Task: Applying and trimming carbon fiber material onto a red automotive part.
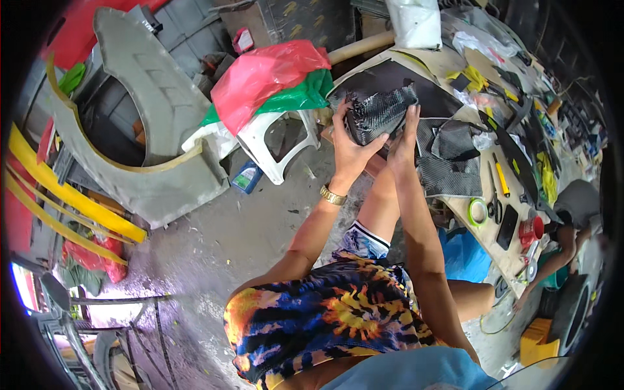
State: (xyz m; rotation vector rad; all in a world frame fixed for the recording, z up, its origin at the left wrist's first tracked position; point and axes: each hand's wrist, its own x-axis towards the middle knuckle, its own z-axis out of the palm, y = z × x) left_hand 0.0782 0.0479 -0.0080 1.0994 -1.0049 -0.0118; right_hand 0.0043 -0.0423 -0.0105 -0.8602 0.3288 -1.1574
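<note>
Between my two hands is a dark piece wrapped in woven carbon-fibre cloth, its upper edge frayed into loose strands. My left hand grips its left side, fingers behind and thumb across the lower front. On the right side my right hand is closed against it, with some fingers hidden. The piece is held up at the table's near edge, in front of a black sheet. Close to my right hand lie cut pieces of carbon-fibre cloth on the table.
On the wooden table lie a yellow utility knife, scissors, a green tape roll, a phone and a red cup. A white stool under plastic bags and a grey fender stand left. Another person is at right.
</note>
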